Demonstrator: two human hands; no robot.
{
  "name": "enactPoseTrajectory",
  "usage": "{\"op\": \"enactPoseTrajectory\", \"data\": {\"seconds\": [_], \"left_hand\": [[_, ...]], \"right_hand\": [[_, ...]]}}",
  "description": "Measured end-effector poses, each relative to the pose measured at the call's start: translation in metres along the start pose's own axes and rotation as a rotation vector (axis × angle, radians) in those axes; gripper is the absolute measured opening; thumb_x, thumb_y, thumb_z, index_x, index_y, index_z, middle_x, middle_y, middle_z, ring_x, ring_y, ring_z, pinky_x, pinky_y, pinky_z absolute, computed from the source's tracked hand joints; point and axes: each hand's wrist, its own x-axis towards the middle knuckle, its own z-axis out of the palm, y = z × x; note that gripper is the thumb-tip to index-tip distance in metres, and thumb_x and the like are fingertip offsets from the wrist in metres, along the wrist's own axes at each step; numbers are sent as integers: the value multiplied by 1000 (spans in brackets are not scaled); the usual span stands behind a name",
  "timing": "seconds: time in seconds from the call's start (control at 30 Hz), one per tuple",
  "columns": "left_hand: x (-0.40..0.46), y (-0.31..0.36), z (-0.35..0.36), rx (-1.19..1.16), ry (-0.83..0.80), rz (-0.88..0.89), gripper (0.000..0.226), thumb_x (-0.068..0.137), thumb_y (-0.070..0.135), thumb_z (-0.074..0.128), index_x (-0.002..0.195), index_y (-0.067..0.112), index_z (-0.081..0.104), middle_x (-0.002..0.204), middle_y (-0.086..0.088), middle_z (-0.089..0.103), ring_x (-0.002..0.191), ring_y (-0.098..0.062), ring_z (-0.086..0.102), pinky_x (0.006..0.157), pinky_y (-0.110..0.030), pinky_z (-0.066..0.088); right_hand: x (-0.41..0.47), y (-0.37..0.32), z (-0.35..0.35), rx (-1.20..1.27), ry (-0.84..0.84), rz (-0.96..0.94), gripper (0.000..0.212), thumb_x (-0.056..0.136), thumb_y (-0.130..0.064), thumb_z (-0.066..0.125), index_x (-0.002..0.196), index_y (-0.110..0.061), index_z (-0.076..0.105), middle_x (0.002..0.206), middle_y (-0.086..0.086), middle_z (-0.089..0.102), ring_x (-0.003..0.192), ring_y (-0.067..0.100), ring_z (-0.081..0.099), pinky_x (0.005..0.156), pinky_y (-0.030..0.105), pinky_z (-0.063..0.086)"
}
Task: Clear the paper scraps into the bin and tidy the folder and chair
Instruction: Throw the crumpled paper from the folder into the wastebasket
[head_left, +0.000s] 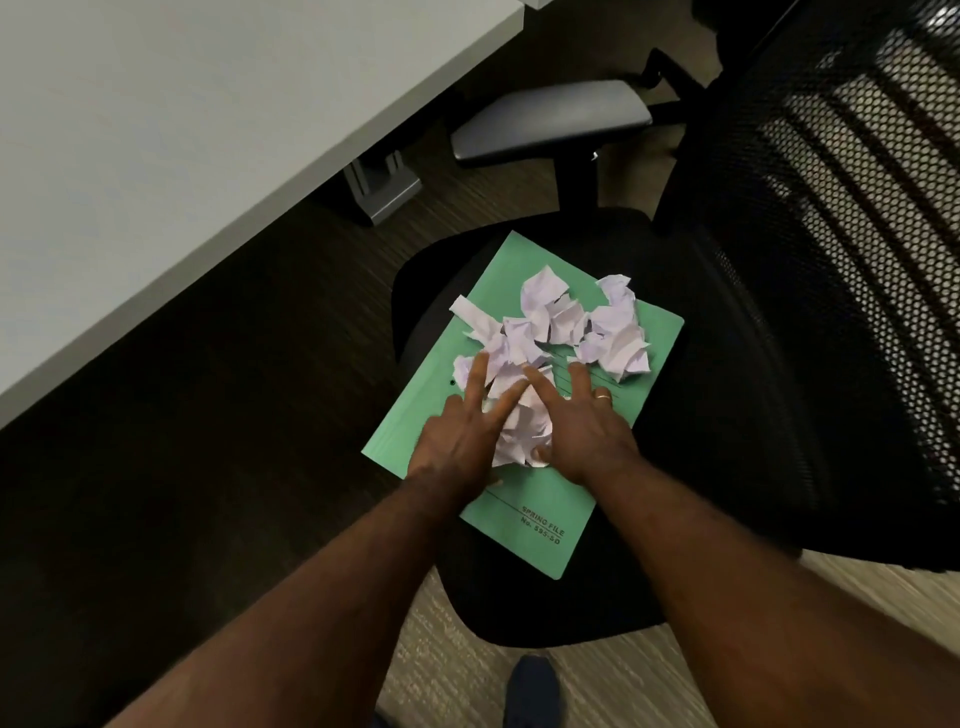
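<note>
The step in hand looks like the gathering of the scraps, the first part of the task; the person's left hand (457, 441) and right hand (582, 431) lie side by side over the near part of the heap, fingers spread and splayed rather than curled, pressing on a crumpled ball of paper between them; neither hand has closed round anything, so the grip is open on both sides, with the paper only cupped between the palms.

The paper scraps (561, 332) sit in a loose pile on the green folder (540, 514), which lies flat and closed on the black seat of the chair (779, 312); the folder is turned askew on the seat, one corner pointing toward the desk (182, 156); several scraps lie beyond the fingertips, toward the backrest.

The folder thus serves as a tray, holding all the scraps that can be seen; no bin shows anywhere in view, so its place and contents cannot be told.

The next move probably calls for drawing the far scraps inward and closing both hands round the heap, or lifting the folder level so nothing slides off.
</note>
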Motion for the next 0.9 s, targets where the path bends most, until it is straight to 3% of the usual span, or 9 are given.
{"op": "enactPoseTrajectory", "data": {"seconds": [0.1, 0.2, 0.3, 0.43, 0.6, 0.7, 0.9], "left_hand": [[12, -5, -6, 111, -5, -67, 130, 61, 54, 82, 148, 37, -13, 158, -11, -20, 141, -38, 13, 108, -52, 26], [25, -8, -7, 49, -88, -89, 135, 54, 54, 86, 146, 46, -13, 156, -8, -29, 145, -38, -14, 110, -66, 9], [32, -10, -6, -5, -162, -64, 119, 60, 49, 85, 147, 48, 4, 160, -5, -13, 145, -37, 0, 108, -62, 24], [31, -8, -4, -26, -112, -45, 84, 72, 36, 80, 140, 43, 31, 156, -4, 11, 135, -33, 22, 95, -50, 40], [37, -6, -5, -323, -18, -95, 31, 87, 9, 62, 115, 22, 61, 129, -9, 43, 110, -30, 47, 80, -33, 45], [38, -4, -7, -356, 30, -99, 28, 85, 6, 64, 110, 17, 65, 111, -10, 53, 98, -30, 56, 73, -30, 42], [21, -3, -16, -383, 149, -69, 20, 85, 6, 64, 105, 11, 67, 103, -9, 56, 89, -27, 58, 73, -34, 48]], "right_hand": [[7, 0, 2, -52, -30, -3, 92, 83, -44, 69, 149, -45, 5, 159, 10, -3, 138, 37, 25, 96, 39, 44], [11, -1, 5, -16, 24, -6, 77, 85, -35, 69, 145, -41, 21, 155, 10, 9, 132, 35, 31, 95, 38, 43], [14, 0, 6, 50, 65, 16, 60, 88, -24, 66, 137, -38, 34, 147, 8, 19, 127, 34, 35, 91, 38, 45], [14, 6, 5, 73, 125, 22, 35, 95, -15, 51, 127, -27, 50, 138, 10, 34, 121, 34, 41, 88, 35, 44], [11, 16, 4, 169, 216, 6, 25, 87, -2, 54, 107, -13, 64, 113, 14, 54, 104, 35, 55, 77, 32, 44], [8, 21, 0, 224, 303, 10, 24, 79, 8, 58, 95, -7, 68, 100, 15, 59, 90, 33, 60, 67, 29, 42], [-6, 30, -22, 185, 457, -50, 25, 79, 7, 61, 99, -6, 70, 100, 18, 62, 88, 35, 62, 69, 31, 46]]}}
